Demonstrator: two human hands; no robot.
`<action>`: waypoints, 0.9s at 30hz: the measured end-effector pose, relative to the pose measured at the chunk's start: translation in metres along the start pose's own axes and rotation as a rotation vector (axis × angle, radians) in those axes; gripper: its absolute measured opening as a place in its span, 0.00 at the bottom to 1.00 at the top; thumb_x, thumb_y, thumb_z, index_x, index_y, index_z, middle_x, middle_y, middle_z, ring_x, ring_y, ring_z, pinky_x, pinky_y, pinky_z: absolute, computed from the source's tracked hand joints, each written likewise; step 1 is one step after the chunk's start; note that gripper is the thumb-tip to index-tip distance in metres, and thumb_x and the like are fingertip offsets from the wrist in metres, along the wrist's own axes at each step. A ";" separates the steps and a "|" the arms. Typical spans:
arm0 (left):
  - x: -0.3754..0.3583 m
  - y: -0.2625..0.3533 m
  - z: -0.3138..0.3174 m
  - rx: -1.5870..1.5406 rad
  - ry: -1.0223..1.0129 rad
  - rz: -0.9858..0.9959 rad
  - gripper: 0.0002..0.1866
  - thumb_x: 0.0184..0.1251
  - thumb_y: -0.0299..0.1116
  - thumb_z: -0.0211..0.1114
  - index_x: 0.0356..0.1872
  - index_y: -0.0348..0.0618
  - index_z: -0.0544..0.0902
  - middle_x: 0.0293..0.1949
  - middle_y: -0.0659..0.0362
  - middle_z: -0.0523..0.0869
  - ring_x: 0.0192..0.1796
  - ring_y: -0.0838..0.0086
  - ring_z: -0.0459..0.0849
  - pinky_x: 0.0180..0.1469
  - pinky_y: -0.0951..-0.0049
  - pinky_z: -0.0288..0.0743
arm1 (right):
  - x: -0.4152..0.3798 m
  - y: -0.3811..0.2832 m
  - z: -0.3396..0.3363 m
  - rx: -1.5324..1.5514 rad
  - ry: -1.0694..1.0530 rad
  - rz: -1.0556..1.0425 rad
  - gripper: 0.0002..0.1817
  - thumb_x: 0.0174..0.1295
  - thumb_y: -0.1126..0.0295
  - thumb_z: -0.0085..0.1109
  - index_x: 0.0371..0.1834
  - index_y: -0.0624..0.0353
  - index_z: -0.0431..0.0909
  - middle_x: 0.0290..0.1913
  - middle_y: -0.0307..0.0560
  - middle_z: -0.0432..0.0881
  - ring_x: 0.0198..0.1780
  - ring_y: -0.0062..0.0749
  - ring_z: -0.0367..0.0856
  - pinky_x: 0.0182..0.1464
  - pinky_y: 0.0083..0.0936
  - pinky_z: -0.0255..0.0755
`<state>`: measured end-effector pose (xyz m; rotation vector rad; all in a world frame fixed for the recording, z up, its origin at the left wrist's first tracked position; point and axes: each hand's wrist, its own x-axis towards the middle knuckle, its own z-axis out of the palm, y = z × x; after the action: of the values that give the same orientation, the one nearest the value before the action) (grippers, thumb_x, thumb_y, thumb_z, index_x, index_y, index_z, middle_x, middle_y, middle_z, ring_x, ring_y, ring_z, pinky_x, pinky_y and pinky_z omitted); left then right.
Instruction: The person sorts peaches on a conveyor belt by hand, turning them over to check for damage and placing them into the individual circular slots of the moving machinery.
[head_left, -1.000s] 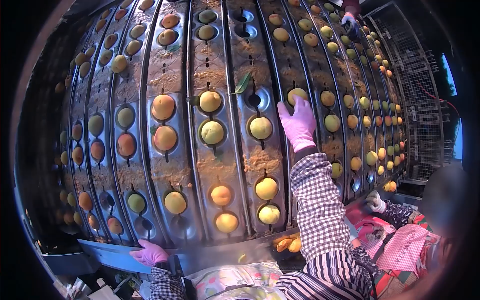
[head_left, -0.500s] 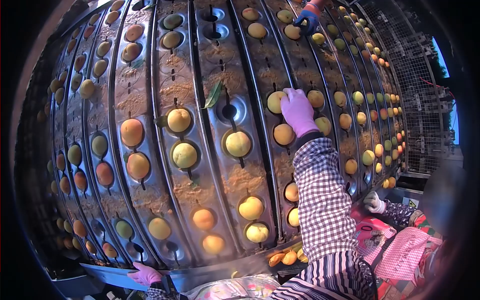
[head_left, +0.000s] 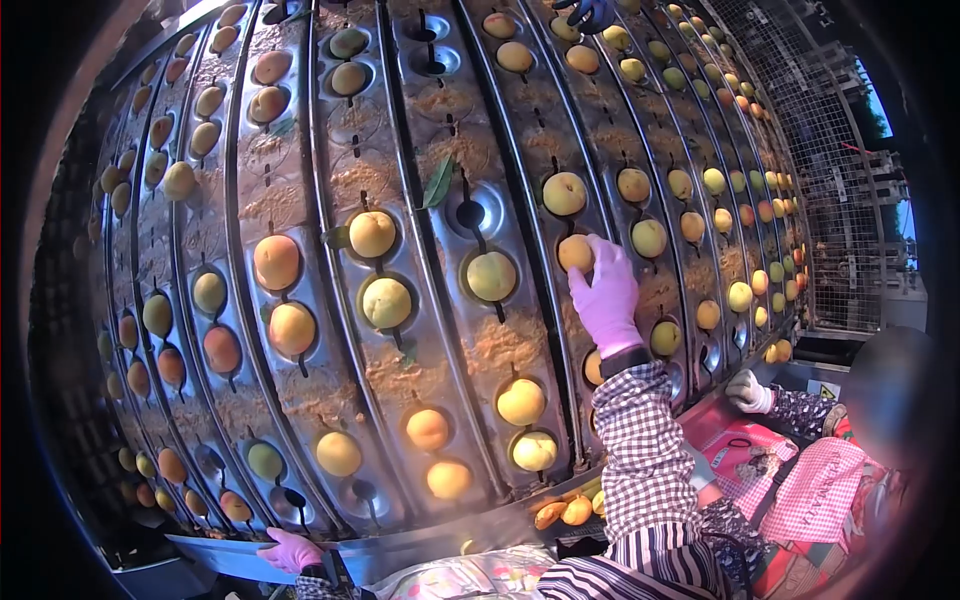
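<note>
The right hand (head_left: 607, 295) pinched a peach (head_left: 575, 252) at its 11 o'clock, while the left hand (head_left: 288, 550) curled over the drum's (head_left: 440, 130) bottom edge.

Fruit-processing plant: a wide metal conveyor (head_left: 440, 330) of cupped slats carries rows of peaches (head_left: 372, 234); wire-mesh guarding (head_left: 830, 170) alongside; gloved co-workers at the line.
</note>
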<state>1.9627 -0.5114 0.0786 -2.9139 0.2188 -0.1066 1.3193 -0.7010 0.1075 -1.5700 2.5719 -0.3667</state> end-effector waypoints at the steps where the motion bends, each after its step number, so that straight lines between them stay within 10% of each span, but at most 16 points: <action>1: 0.008 -0.001 0.003 0.009 0.030 0.010 0.45 0.75 0.65 0.50 0.80 0.40 0.59 0.75 0.43 0.69 0.75 0.48 0.69 0.74 0.52 0.63 | -0.005 -0.004 0.003 -0.026 0.070 -0.017 0.28 0.58 0.62 0.71 0.63 0.53 0.77 0.61 0.53 0.79 0.61 0.53 0.78 0.63 0.45 0.75; 12: 0.072 0.007 0.000 -0.015 -0.030 -0.008 0.46 0.74 0.66 0.51 0.80 0.41 0.59 0.75 0.44 0.69 0.75 0.48 0.69 0.74 0.52 0.64 | 0.000 -0.035 -0.005 -0.170 -0.001 0.219 0.27 0.58 0.59 0.70 0.61 0.52 0.77 0.61 0.53 0.77 0.62 0.53 0.78 0.61 0.47 0.76; 16: 0.081 0.008 -0.004 -0.032 -0.023 0.000 0.46 0.75 0.66 0.49 0.80 0.40 0.58 0.76 0.42 0.68 0.75 0.48 0.69 0.75 0.52 0.62 | -0.014 -0.083 -0.011 0.054 0.120 0.078 0.27 0.63 0.58 0.68 0.64 0.56 0.76 0.62 0.56 0.79 0.63 0.53 0.78 0.63 0.43 0.74; 20: 0.076 0.015 -0.020 -0.057 -0.059 -0.019 0.45 0.76 0.64 0.49 0.80 0.38 0.57 0.77 0.42 0.64 0.77 0.49 0.65 0.77 0.52 0.59 | -0.040 -0.164 -0.010 0.236 -0.215 -0.061 0.29 0.63 0.59 0.69 0.66 0.56 0.76 0.61 0.56 0.80 0.64 0.51 0.79 0.64 0.42 0.74; 27: 0.075 0.013 -0.019 -0.064 -0.047 -0.002 0.45 0.76 0.63 0.50 0.80 0.37 0.57 0.77 0.43 0.65 0.78 0.50 0.64 0.78 0.53 0.57 | -0.053 -0.236 0.036 -0.011 -0.274 -0.346 0.34 0.57 0.63 0.69 0.70 0.47 0.73 0.69 0.49 0.74 0.67 0.46 0.74 0.68 0.47 0.69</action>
<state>2.0331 -0.5394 0.0981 -2.9769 0.2153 -0.0324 1.5546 -0.7620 0.1318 -1.9198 2.1070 -0.1498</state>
